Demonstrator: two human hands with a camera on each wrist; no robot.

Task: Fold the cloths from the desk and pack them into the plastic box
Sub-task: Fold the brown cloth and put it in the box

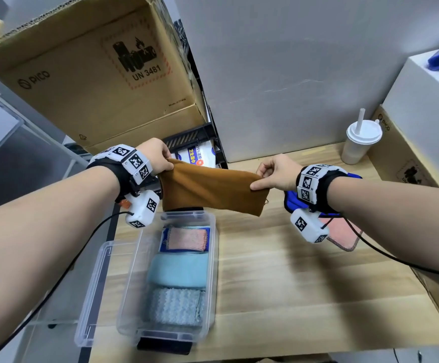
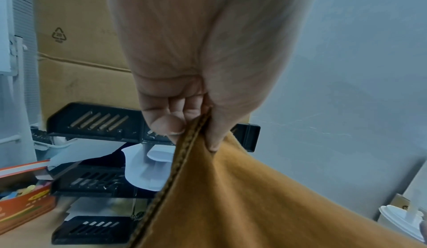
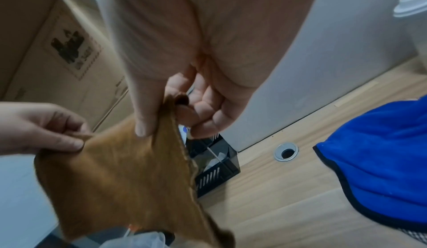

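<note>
Brown cloth [image 1: 208, 188] stretched in mid-air above the far end of the clear plastic box [image 1: 214, 260] — pinched at one top corner by left hand [image 1: 154, 155], at the other by right hand [image 1: 276, 174]. Folded cloths [image 1: 178, 269] packed inside; blue cloth [image 3: 379, 158] on wooden desk [image 1: 291, 284].

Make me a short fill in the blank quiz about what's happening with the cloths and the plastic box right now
1. Both hands hold the ____ cloth stretched in the air.
2. The left hand and right hand each pinch an upper ____ of it.
3. The plastic box already holds ____ folded bundles.
4. A ____ cloth lies on the desk by the right wrist.

Missing words: brown; corner; three; blue
</note>
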